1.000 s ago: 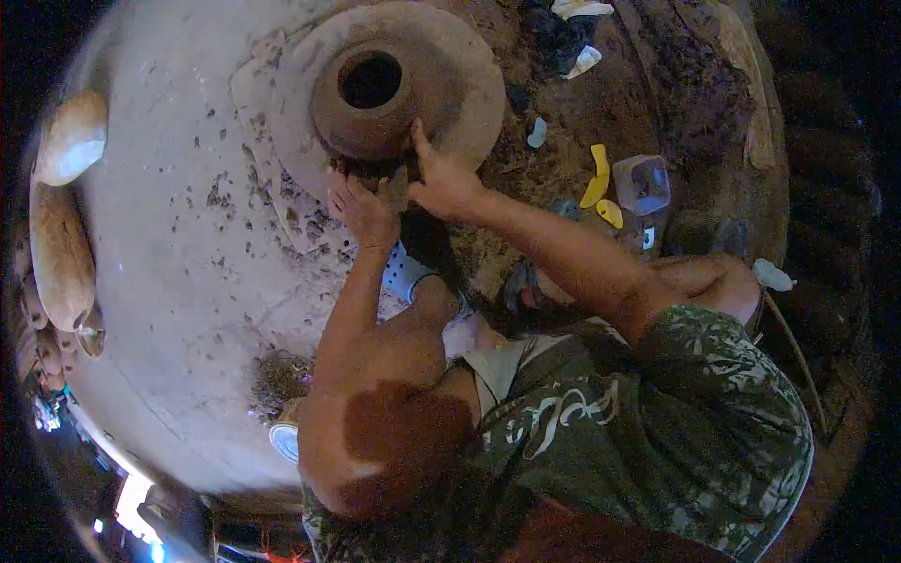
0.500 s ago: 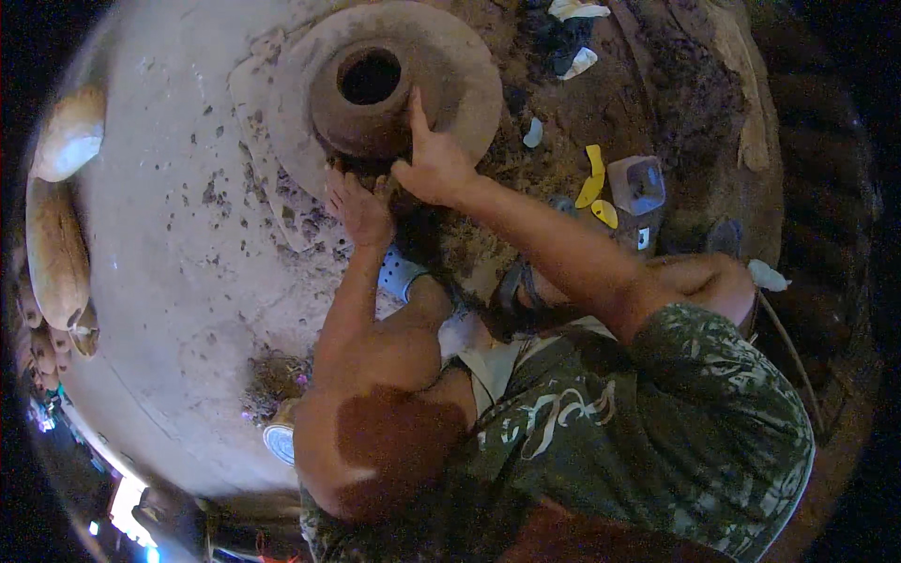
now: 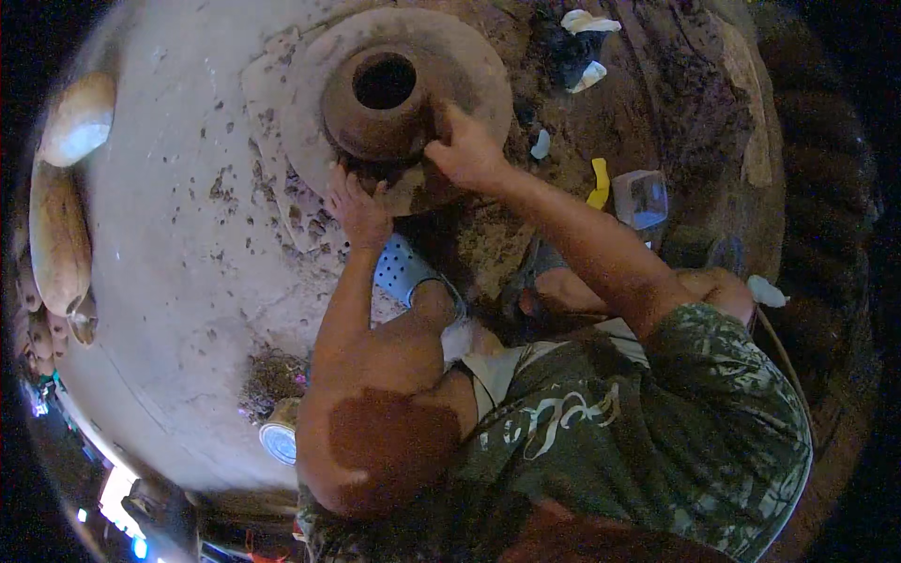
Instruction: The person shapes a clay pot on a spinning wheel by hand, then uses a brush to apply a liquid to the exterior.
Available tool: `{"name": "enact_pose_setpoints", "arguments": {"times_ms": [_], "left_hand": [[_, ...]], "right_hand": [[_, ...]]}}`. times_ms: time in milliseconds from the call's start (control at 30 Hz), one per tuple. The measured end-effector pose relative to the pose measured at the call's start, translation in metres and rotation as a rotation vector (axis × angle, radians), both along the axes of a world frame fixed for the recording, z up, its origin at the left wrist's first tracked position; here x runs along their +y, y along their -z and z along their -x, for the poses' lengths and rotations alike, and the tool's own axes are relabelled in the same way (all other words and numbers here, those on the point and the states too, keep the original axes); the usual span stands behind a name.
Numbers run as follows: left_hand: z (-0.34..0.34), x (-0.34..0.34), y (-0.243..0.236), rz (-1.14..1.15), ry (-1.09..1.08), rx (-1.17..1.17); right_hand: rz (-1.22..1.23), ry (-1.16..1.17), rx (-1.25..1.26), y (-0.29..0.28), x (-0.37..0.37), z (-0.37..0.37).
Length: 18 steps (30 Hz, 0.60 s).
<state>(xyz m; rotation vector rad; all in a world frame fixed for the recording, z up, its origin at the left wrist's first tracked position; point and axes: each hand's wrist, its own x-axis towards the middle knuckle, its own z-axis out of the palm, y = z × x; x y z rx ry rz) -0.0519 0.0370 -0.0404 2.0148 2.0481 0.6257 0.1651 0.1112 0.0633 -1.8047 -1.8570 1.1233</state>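
Pot point(image 3: 374, 137), round-bellied and brown with a dark open mouth, stands upright on a broad, pale round slab point(image 3: 474, 68) ahead of the seated person, probably raised on it to keep its base off the gritty ground point(image 3: 164, 220). From where I stand, both hands meet it from the near side, the side closest to the body, which likely spares the person a long stretch.

The right hand point(image 3: 465, 152) lies at the pot's right flank, its thumb pointing back toward the belly and its fingers running into shadow along the wall; I cannot tell whether they press or merely rest. The left hand point(image 3: 360, 206) is unclenched, gripping nothing, its fingers reaching up to the pot's lower edge, perhaps as a steadying guard opposite the other; actual contact is hard to make out.

Under that left wrist sits a pale blue clog point(image 3: 398, 267), the foot tucked close, it seems, so the body can lean in. A clear container point(image 3: 642, 199) and a yellow strip point(image 3: 599, 184) lie beyond the right forearm, placed within easy reach.
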Motion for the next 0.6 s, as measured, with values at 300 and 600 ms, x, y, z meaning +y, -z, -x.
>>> {"name": "enact_pose_setpoints", "arguments": {"times_ms": [300,600], "left_hand": [[0.047,0.028,-0.005,-0.064,0.159,-0.073],[0.056,0.051,-0.035,0.042,0.097,-0.086]], "right_hand": [[-0.402,-0.593,-0.004,-0.027,-0.008,-0.027],[-0.298,-0.624,0.001,-0.038,-0.018,-0.011]]}}
